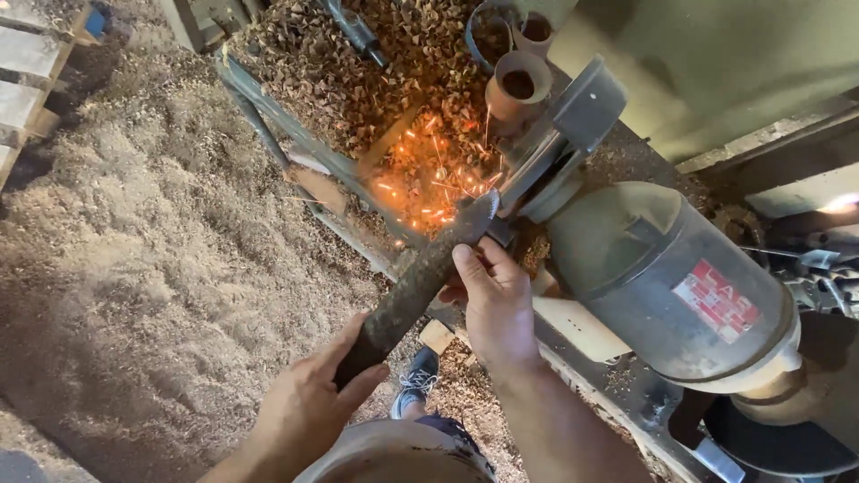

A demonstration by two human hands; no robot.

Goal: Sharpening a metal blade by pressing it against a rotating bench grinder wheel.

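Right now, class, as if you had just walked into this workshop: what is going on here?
A person is pressing the tip of a long, dark, rusty metal tool against the wheel of a bench grinder. The left hand grips the tool's lower end, and the right hand steadies it near the wheel. Orange sparks fly off over a heap of wood chips. Sawdust covers the floor to the left.

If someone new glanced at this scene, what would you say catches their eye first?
Orange sparks spray at centre, where a dark rusty blade meets the bench grinder. The left hand grips its lower end and the right hand steadies it near the wheel. Sawdust covers the floor at left.
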